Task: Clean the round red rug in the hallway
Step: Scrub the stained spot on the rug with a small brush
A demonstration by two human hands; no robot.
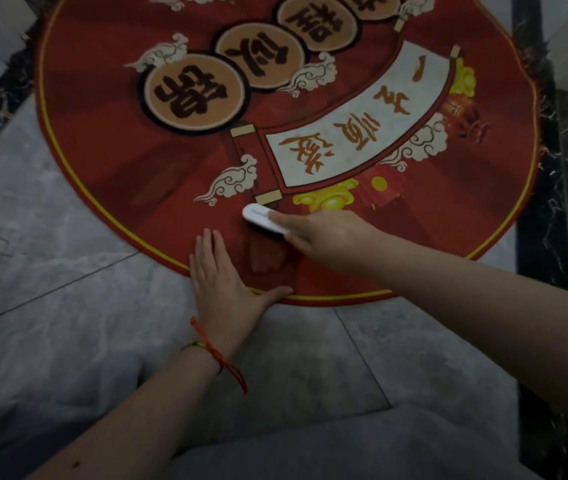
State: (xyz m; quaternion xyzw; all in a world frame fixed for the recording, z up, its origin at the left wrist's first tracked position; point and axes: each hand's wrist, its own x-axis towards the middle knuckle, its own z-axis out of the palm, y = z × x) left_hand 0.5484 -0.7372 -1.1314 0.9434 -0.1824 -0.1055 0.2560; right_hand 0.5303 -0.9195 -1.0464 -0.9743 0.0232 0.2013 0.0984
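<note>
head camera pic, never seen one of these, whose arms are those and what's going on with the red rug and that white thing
There is no machine here. The single picture comes from a camera worn on a person's head, looking forward and down, so the two arms reaching in from the bottom are that person's own.

On the grey tiled floor lies a round red rug with a yellow border, printed with brown circles, white clouds and a white scroll bearing characters.

The left hand lies flat, fingers straight, across the rug's near edge, seemingly pressing it down. A red string bracelet sits on that wrist.

The right hand grips a small white brush, pressed on the rug just below the scroll. What is on its underside is hidden, but it appears to be the cleaning tool.
</note>
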